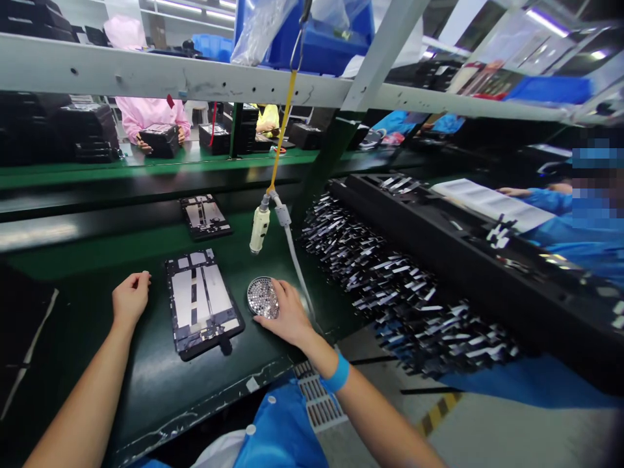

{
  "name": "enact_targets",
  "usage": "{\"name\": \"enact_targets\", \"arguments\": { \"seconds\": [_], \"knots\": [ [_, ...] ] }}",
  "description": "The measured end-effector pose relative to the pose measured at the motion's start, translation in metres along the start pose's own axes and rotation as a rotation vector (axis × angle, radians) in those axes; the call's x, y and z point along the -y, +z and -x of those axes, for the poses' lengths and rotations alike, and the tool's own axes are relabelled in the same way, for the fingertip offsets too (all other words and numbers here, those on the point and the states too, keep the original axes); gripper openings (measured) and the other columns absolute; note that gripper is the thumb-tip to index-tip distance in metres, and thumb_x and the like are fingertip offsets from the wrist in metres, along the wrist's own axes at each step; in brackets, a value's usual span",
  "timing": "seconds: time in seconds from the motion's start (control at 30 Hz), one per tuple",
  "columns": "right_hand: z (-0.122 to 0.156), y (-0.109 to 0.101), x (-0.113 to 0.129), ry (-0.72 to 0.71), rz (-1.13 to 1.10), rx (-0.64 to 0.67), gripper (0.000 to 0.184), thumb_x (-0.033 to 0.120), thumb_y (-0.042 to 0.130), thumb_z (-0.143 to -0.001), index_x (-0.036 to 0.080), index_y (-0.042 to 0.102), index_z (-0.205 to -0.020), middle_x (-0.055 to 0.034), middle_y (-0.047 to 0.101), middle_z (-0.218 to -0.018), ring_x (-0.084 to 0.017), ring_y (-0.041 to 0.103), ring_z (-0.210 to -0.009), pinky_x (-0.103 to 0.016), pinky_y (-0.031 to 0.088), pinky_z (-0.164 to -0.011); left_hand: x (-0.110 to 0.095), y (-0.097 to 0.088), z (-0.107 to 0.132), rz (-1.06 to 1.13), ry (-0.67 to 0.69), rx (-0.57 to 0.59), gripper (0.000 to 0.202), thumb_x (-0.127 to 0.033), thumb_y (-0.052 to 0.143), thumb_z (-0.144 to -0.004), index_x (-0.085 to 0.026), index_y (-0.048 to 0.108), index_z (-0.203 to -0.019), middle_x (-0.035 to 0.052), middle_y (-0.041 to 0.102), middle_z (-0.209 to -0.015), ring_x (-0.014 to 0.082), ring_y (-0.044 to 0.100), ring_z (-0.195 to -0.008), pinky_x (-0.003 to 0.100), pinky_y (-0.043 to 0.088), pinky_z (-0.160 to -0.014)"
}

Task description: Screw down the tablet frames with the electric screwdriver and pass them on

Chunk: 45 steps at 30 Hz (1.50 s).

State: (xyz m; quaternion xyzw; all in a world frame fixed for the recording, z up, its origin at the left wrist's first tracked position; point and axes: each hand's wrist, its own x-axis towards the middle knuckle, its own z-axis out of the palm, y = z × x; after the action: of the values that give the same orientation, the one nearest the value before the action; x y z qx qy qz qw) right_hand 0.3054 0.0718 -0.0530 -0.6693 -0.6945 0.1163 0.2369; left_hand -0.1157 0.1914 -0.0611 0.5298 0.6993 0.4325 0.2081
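An opened tablet chassis (202, 301) lies on the dark green belt (146, 370) in front of me, its silver inner plates showing. My left hand (130, 298) rests on the belt just left of it, fingers curled in, with nothing visible inside. My right hand (287, 312) lies to the right of the chassis, fingers curved over the edge of a small round dish of screws (262, 297). A cream electric screwdriver (260, 227) hangs on a yellow cord just beyond the dish.
A second open chassis (205, 216) lies farther up the belt. Stacked black trays with metal parts (400, 273) fill the right side. A person in blue (575, 214) works at the right. Another person in pink (152, 120) stands across the far line.
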Motion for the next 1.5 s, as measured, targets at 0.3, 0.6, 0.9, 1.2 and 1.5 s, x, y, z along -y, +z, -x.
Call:
{"name": "enact_targets", "arguments": {
  "seconds": [0.3, 0.6, 0.9, 1.2, 1.5],
  "knots": [
    [-0.068, -0.041, -0.012, -0.495, -0.167, 0.453, 0.115, 0.023, 0.083, -0.060, 0.019, 0.029, -0.162, -0.0191, 0.035, -0.166, -0.038, 0.030, -0.156, -0.059, 0.027, -0.128, -0.009, -0.001, 0.003, -0.002, 0.043, -0.004, 0.045, -0.056, 0.052, -0.091, -0.017, 0.076, -0.090, 0.0068, 0.075, -0.080, 0.0214, 0.068, -0.071, 0.030, 0.053, -0.068],
    [-0.087, -0.047, -0.016, -0.263, -0.342, 0.201, 0.108, 0.054, 0.086, -0.073, 0.023, 0.033, -0.162, -0.0180, 0.028, -0.172, -0.041, 0.023, -0.161, -0.064, 0.021, -0.130, -0.076, -0.026, 0.115, -0.050, 0.612, 0.449, 0.025, -0.041, 0.064, -0.097, -0.024, 0.078, -0.109, 0.0081, 0.074, -0.115, 0.0227, 0.068, -0.108, 0.036, 0.055, -0.098],
    [-0.171, -0.044, 0.107, -0.241, -1.064, -0.173, 0.057, 0.046, 0.082, -0.078, 0.021, 0.064, -0.126, -0.0033, 0.075, -0.100, -0.016, 0.069, -0.063, -0.036, 0.062, -0.065, -0.061, 0.000, 0.169, -0.204, 0.756, 0.265, 0.022, -0.024, 0.061, -0.100, -0.028, 0.077, -0.116, 0.0120, 0.072, -0.126, 0.0345, 0.062, -0.132, 0.062, 0.055, -0.105],
    [-0.128, -0.033, 0.089, -0.239, -1.037, -0.259, 0.024, 0.033, 0.077, -0.083, 0.021, 0.068, -0.102, -0.0007, 0.074, -0.093, -0.014, 0.067, -0.068, -0.033, 0.059, -0.063, -0.066, -0.003, 0.202, -0.198, 0.776, 0.234, 0.038, -0.016, 0.062, -0.098, -0.032, 0.069, -0.132, 0.0105, 0.074, -0.115, 0.0286, 0.070, -0.111, 0.051, 0.059, -0.097],
    [-0.120, -0.017, 0.088, -0.147, -1.047, -0.376, 0.022, 0.034, 0.075, -0.086, 0.025, 0.063, -0.102, 0.0021, 0.069, -0.085, -0.012, 0.059, -0.055, -0.031, 0.053, -0.052, -0.079, 0.008, 0.150, -0.180, 0.828, 0.353, 0.021, -0.018, 0.063, -0.099, -0.028, 0.075, -0.114, 0.0073, 0.074, -0.104, 0.0237, 0.067, -0.101, 0.055, 0.051, -0.103]
  ]
}}
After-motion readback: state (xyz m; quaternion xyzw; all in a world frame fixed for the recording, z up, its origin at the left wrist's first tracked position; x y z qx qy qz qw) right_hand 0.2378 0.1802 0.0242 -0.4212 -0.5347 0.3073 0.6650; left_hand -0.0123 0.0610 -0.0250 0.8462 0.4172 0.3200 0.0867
